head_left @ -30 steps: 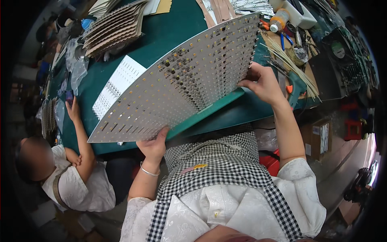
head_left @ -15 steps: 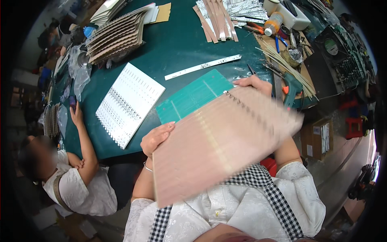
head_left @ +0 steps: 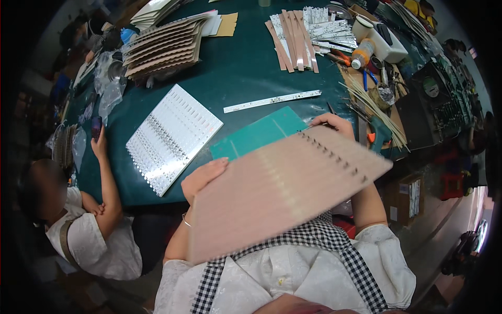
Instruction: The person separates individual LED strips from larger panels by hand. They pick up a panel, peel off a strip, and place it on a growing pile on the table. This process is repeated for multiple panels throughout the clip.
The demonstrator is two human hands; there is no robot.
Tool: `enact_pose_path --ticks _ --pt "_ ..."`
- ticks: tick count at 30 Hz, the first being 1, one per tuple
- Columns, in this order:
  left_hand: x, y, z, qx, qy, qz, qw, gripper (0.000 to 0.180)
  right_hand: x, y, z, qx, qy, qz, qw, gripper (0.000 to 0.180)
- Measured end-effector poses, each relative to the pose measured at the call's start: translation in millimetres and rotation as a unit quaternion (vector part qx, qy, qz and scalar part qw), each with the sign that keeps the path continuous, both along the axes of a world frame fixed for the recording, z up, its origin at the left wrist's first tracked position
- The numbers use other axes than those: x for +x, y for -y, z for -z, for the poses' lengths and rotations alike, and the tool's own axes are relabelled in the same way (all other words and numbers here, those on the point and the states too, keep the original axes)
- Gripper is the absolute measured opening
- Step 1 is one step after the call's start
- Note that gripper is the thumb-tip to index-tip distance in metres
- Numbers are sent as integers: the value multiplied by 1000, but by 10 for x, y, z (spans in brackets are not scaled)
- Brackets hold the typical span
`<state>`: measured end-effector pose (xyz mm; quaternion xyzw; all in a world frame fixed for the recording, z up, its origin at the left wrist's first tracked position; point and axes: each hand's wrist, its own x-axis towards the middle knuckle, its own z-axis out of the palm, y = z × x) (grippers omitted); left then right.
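Both hands closed on the tan board (head_left: 285, 193): left hand (head_left: 206, 175) at its far left corner, right hand (head_left: 334, 124) at its far right corner; thumbs hidden. Board tilted, at the near table edge, in front of the checked apron (head_left: 314, 236), overlapping the green mat (head_left: 261, 131); contact with mat: can't tell. White strip (head_left: 272, 101) beyond mat. White panel (head_left: 175, 138) left. Glue gun (head_left: 380, 132) right.

The left grip (head_left: 206, 176) and the right grip (head_left: 334, 123) hold one pinkish panel (head_left: 287, 193) near its far edge. Beyond this edge is a green board (head_left: 261, 132); farther, on the dark green desk (head_left: 232, 63), lies a thin white strip (head_left: 272, 101). A white dotted board (head_left: 175, 137) lies to the left.
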<state>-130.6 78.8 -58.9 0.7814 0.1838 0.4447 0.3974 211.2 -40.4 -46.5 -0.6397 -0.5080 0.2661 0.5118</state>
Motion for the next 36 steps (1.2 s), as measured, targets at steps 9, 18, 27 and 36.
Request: enact_pose_path --ticks 9,18,27,36 --pt "-189 -298 -46 -424 241 -194 851 36 -64 -154 -277 70 309 -55 947 19" --pt "-362 -383 190 -511 230 -239 793 40 74 -292 -375 43 382 -155 910 14" --pt "-406 -371 226 -552 198 -242 773 35 44 -300 -396 28 327 -166 930 12" --pt "-788 -218 96 -616 56 -189 763 41 91 -308 -317 44 327 -167 929 14"
